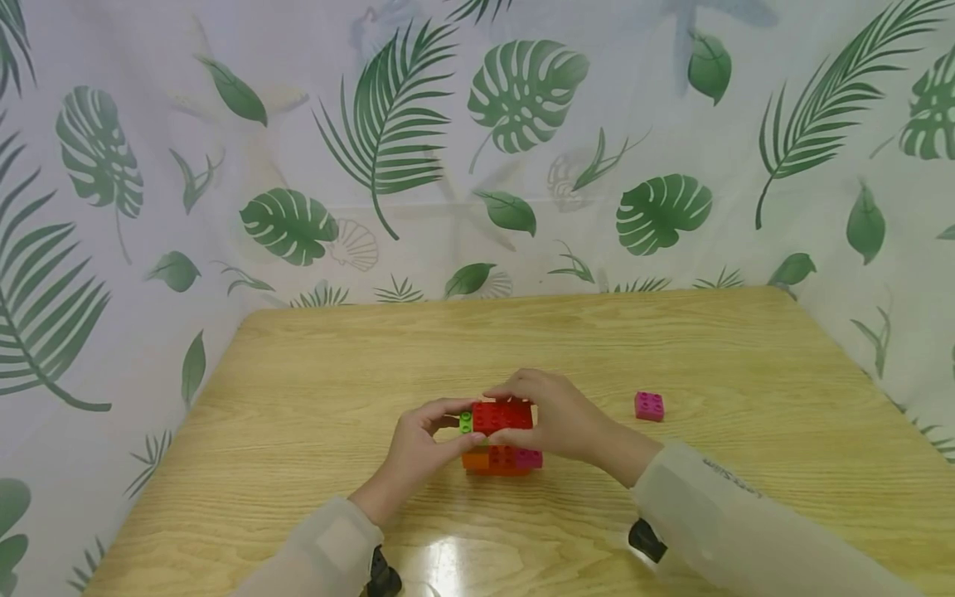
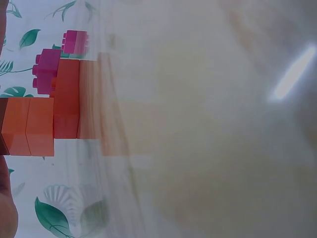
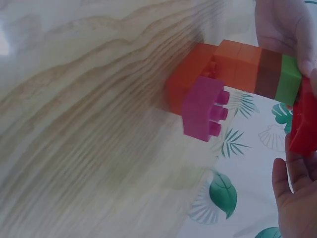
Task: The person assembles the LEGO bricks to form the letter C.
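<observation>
A stack of toy building bricks [image 3: 240,67] stands on the table. It has an orange base brick [image 3: 190,74], a magenta brick [image 3: 203,109] on one end, and a column of orange, brown and green [image 3: 287,79] bricks on the other. A red brick [image 1: 501,416] sits across the top and overhangs to the right, above the magenta brick. My left hand [image 1: 421,444] grips the top of the column at the green brick, thumb in front and fingers behind. My right hand [image 1: 559,414] holds the red brick between thumb in front and fingers at the back.
A loose magenta brick [image 1: 649,406] lies to the right of the stack, beyond my right forearm. The wooden table [image 1: 358,348] ends at a leaf-printed cloth [image 1: 418,166] at the back and sides.
</observation>
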Available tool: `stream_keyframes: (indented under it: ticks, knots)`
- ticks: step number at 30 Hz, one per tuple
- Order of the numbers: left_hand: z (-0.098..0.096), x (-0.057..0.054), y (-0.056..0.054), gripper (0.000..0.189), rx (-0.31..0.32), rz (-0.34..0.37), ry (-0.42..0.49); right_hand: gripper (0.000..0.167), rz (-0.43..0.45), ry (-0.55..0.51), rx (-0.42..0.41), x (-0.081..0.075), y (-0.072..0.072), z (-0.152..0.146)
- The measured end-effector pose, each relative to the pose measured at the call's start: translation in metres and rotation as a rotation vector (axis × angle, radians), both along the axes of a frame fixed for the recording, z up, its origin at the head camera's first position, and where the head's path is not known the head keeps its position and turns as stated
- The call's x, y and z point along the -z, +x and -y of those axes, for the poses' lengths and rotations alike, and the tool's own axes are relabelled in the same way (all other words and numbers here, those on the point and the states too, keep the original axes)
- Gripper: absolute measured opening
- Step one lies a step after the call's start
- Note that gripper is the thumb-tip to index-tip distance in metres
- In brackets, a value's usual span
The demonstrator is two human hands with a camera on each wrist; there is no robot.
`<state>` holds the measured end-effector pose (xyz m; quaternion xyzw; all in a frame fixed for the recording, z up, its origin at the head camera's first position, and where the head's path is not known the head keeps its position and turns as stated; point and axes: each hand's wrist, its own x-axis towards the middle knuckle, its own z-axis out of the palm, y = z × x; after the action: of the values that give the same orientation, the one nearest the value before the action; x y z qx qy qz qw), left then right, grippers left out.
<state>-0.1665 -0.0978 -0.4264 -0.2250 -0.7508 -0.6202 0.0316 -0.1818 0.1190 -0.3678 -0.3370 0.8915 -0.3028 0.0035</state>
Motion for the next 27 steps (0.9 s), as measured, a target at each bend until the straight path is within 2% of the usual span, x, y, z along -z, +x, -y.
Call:
stream_keyframes:
  ticks: [7, 12, 19, 27]
  knots:
    - [-0.002, -0.001, 0.002, 0.039, -0.011, -0.004, 0.007, 0.065, -0.104, -0.149, -0.092, 0.018, -0.002, -0.017]
    - [-0.002, -0.002, 0.002, 0.038, -0.022, 0.025, 0.003, 0.070, -0.139, -0.200, -0.108, 0.032, -0.002, -0.032]
    - [-0.002, -0.004, 0.004, 0.038, -0.024, 0.035, 0.001, 0.070, -0.197, -0.203, -0.071, 0.049, -0.004, -0.056]
    - [-0.002, -0.001, 0.003, 0.038, -0.027, 0.048, 0.010, 0.068, -0.180, -0.174, 0.045, 0.058, -0.008, -0.083]
